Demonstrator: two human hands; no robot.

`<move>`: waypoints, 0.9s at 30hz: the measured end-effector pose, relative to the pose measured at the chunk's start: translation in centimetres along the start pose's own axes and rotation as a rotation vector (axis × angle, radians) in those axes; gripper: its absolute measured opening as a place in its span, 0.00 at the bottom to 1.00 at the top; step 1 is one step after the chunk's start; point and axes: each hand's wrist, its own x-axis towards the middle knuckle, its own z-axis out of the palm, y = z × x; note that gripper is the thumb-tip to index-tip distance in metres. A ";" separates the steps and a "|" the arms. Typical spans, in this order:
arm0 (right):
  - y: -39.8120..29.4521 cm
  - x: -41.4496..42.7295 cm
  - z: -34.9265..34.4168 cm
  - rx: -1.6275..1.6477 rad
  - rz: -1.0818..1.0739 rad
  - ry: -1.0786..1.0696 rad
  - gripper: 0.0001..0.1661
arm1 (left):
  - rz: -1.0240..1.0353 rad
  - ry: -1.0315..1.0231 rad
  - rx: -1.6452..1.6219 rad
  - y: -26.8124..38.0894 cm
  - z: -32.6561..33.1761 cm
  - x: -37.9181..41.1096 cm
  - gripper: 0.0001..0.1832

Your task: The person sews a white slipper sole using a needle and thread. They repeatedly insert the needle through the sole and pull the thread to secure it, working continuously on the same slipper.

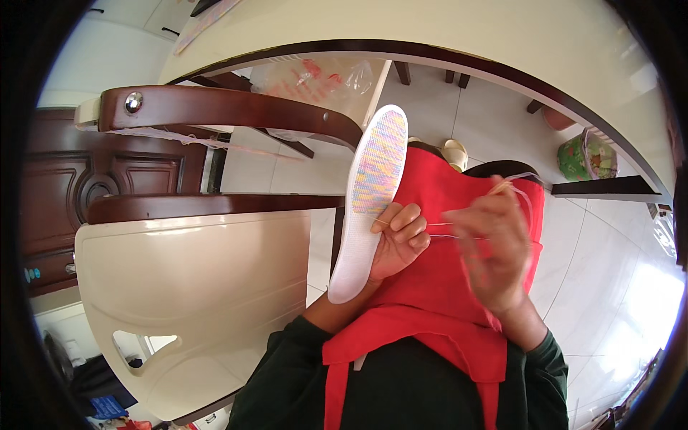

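My left hand (400,236) grips a white shoe insole (348,263) by its right edge, with the fingers curled and a fingertip on its face. Multicoloured stitching in pink, yellow and blue covers the insole's upper part; the lower part is plain white mesh. Thin yarn (442,223) runs from the insole past my left fingers to my right hand (497,252). That hand is raised over the red apron (430,274) and blurred by motion. Yarn loops around its upper fingers and trails off to the right. No needle can be made out.
A cream tabletop (419,21) with a dark edge curves across the front. Left of me stands a cream chair (204,274) with dark wooden rails, and loose yarn (188,137) hangs by one. Under the table are a plastic bag (317,78) and a green patterned container (583,156).
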 end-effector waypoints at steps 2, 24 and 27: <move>-0.7 0.5 2.0 0.035 -0.107 -0.016 0.13 | -0.006 0.002 0.005 -0.1 -0.2 0.4 0.13; -0.2 0.9 5.7 0.035 -0.138 -0.008 0.10 | 0.056 0.066 0.045 -1.0 -0.5 0.9 0.13; -0.3 0.9 5.6 0.040 -0.133 -0.009 0.10 | 0.059 0.077 0.049 -1.1 -0.5 0.9 0.13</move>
